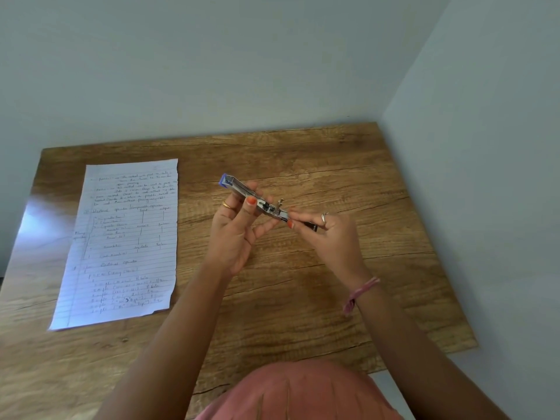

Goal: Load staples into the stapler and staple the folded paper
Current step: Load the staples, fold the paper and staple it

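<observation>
stapler (pixel 257 202) partly hidden by hands (pixel 235 228)

A wooden table (pixel 303 298) with a strong brown grain and dark crack-like lines fills the lower part of the view, pushed into a corner where two pale walls meet. One sheet of lined paper (pixel 121 237) covered in handwriting lies flat on it, well to the left of the left hand (pixel 236 231), its long side running away from the person. The bottom right corner of the sheet looks slightly torn or curled.
</observation>
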`<state>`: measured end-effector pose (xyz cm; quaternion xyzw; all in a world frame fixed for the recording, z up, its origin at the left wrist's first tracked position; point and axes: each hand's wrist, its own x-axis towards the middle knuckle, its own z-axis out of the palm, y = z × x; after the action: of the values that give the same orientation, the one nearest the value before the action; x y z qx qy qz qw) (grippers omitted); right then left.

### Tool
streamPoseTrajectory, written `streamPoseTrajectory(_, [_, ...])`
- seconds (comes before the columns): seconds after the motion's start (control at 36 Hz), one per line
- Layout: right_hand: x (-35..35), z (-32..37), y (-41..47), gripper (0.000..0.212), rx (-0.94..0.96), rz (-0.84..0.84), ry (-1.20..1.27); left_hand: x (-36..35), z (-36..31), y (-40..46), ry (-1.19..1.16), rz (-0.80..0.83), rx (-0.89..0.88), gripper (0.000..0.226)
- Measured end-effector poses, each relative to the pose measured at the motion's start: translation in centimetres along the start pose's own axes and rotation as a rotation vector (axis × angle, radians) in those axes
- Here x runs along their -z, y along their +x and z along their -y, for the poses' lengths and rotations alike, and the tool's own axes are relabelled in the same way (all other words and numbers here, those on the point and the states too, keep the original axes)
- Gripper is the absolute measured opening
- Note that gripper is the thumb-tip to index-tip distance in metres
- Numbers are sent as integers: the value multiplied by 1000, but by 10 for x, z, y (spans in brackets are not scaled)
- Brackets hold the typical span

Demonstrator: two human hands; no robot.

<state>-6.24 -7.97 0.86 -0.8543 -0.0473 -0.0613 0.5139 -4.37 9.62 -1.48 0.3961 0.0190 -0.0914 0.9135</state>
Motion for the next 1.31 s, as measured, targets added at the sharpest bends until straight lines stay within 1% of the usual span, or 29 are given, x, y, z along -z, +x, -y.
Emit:
streamPoseTrajectory(0.14, [0, -7, -2, 23, 23, 47, -7, 1, 0, 1, -2, -29, 2, 23])
streamPoseTrajectory(0.22, [4, -10, -4, 26, -28, 61, 85, 1, -1, 0, 6, -36, 4, 24])
streamPoseTrajectory(0.33, [18, -10, -2, 32, -107, 173, 185, 1, -3, 1, 9, -47, 4, 24])
streamPoseTrajectory(0.39, [25, -10, 1, 32, -136, 222, 193, 1, -4, 1, 0, -58, 11, 25])
streamPoseTrajectory(0.47, [33, -6, 7, 35, -110, 303, 124, 1, -5, 2, 8, -68, 19, 25])
streamPoseTrajectory(0.67, [35, 3, 32, 49, 80, 567, -144, 2, -5, 3, 58, -53, 39, 28])
streamPoseTrajectory(0.78, [33, 7, 40, 52, 157, 640, -244, 0, -3, 4, 71, -55, 48, 28])
streamPoseTrajectory(0.86, [33, 7, 44, 55, 187, 644, -292, 1, -3, 4, 58, -53, 44, 27])
streamPoseTrajectory(0.97, [36, 6, 44, 57, 210, 629, -285, 2, -3, 5, 48, -40, 34, 24])
streamPoseTrajectory(1.11, [49, -11, 42, 56, 170, 592, -248, 3, -5, 4, 49, -74, 35, 26])
streamPoseTrajectory(1.17, [54, -17, 39, 53, 127, 530, -157, 3, -5, 4, 41, -76, 34, 26])
streamPoseTrajectory(1.22, [57, -23, 34, 49, 63, 422, -19, 1, -6, 3, 38, -74, 29, 26])
streamPoseTrajectory(1.31, [54, -31, 26, 47, -110, 271, 226, 0, -6, 3, 35, -79, 21, 25])
